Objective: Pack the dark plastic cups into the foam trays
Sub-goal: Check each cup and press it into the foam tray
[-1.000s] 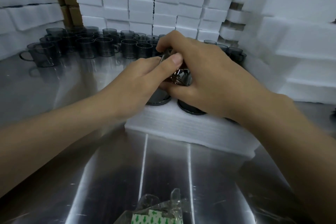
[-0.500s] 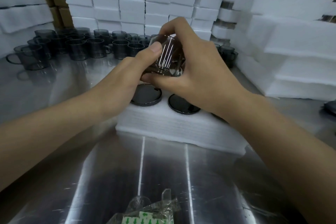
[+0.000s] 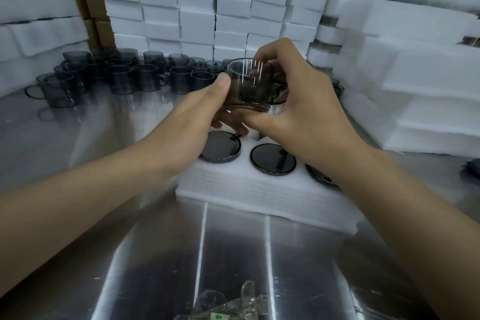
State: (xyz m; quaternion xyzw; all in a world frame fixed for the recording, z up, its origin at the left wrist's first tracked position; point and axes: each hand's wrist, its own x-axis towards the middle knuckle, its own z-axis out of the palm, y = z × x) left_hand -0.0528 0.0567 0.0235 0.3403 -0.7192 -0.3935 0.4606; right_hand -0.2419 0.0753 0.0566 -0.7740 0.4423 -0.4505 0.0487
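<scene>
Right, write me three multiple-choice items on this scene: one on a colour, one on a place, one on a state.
1. What colour is the tray?
A. Blue
B. White
C. Black

2. Where do the loose cups stand?
A. On the table, far left
B. In the tray
C. In a box

3. How is the held cup?
A. Lying on the table
B. Upside down in a slot
C. Upright, above the tray

Key:
1 B: its foam is plainly white.
2 A: they cluster on the metal top at the far left.
3 C: its rim is up, and the left hand and right hand hold it over the tray.
</scene>
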